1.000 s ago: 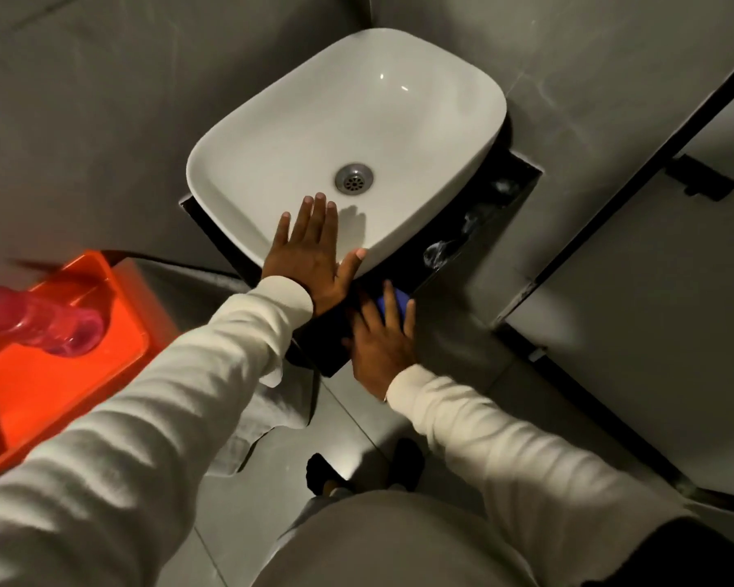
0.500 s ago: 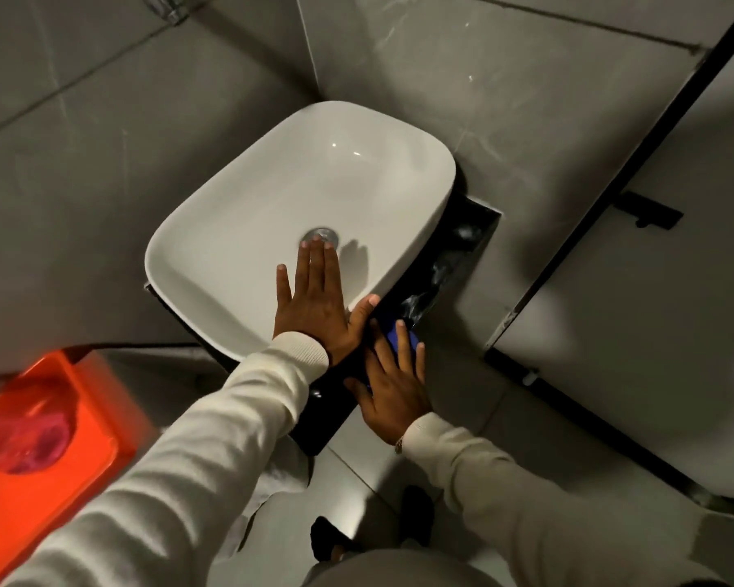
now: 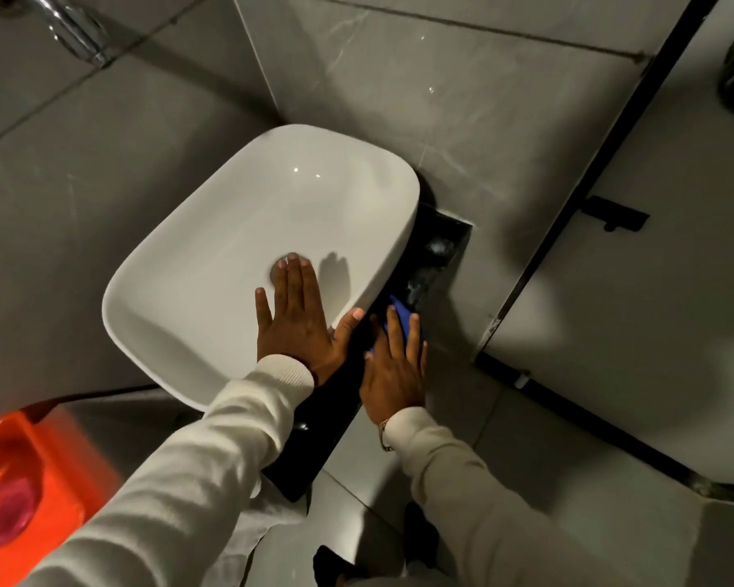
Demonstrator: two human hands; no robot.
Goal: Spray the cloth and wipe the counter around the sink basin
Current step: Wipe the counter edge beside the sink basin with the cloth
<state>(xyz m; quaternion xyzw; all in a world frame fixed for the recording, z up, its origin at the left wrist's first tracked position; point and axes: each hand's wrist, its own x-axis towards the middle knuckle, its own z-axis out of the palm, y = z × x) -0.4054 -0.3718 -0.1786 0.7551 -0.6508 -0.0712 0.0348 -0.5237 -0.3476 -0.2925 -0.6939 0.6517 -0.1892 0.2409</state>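
Observation:
A white sink basin (image 3: 229,256) sits on a narrow black counter (image 3: 435,256). My left hand (image 3: 299,324) lies flat and spread inside the basin's near rim, fingertips covering part of the drain (image 3: 277,266). My right hand (image 3: 395,362) presses a blue cloth (image 3: 401,311) onto the black counter strip just right of the basin. Only the cloth's front edge shows past my fingers. Wet smears (image 3: 431,256) glint on the counter farther back.
An orange bin (image 3: 39,468) with a pink bottle (image 3: 9,514) inside stands at lower left. A chrome tap (image 3: 75,31) juts from the tiled wall at top left. A grey partition (image 3: 636,290) with a black frame stands to the right. My feet (image 3: 416,540) are on the tiled floor.
My right hand has slid the blue cloth farther back along the counter beside the basin. My left hand has moved deeper into the basin, reaching the drain. The view has tilted upward.

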